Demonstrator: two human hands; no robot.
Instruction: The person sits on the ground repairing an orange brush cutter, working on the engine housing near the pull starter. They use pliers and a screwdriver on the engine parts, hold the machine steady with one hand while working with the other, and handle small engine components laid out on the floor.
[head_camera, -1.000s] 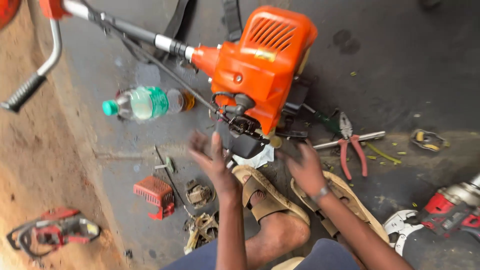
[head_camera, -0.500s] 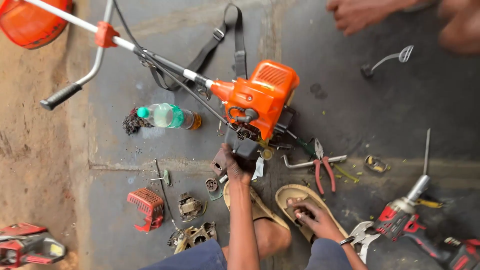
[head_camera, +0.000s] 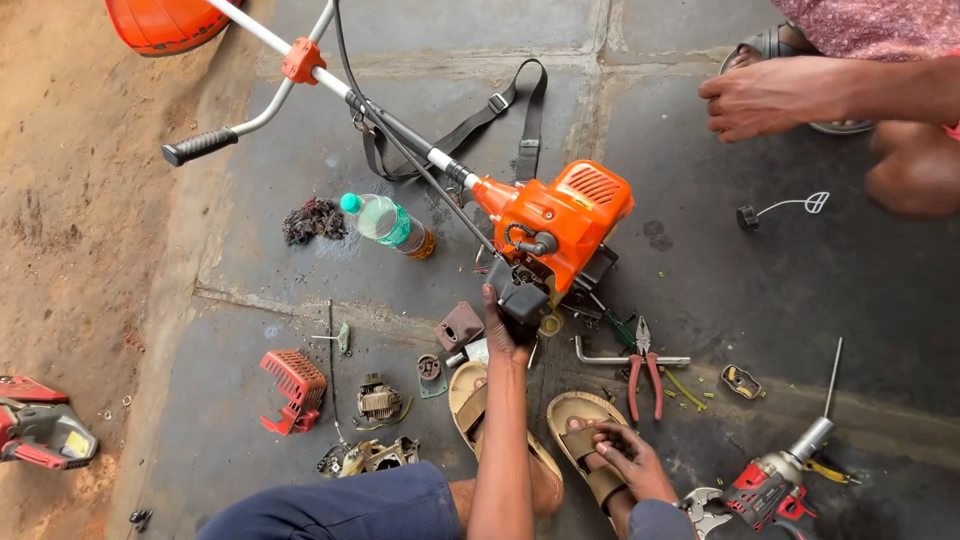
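An orange brush-cutter engine (head_camera: 560, 225) lies on the grey slab floor, its long shaft (head_camera: 300, 60) running to the upper left. My left hand (head_camera: 497, 328) reaches forward and grips the black part (head_camera: 524, 298) under the engine. My right hand (head_camera: 628, 455) rests lower down on my sandalled foot (head_camera: 585, 420), fingers laid over it and holding nothing. A small brown cover (head_camera: 460, 325) lies just left of my left hand.
Another person's hand (head_camera: 762, 98) hovers at the top right. Red-handled pliers (head_camera: 645, 368), a bent wrench (head_camera: 600, 356), a red drill (head_camera: 768, 490), a plastic bottle (head_camera: 385, 222), a red grille cover (head_camera: 293, 385) and metal engine parts (head_camera: 380, 402) lie around.
The view has pulled back and up. My right hand left the engine and dropped onto my foot. My left hand stays at the engine's black part.
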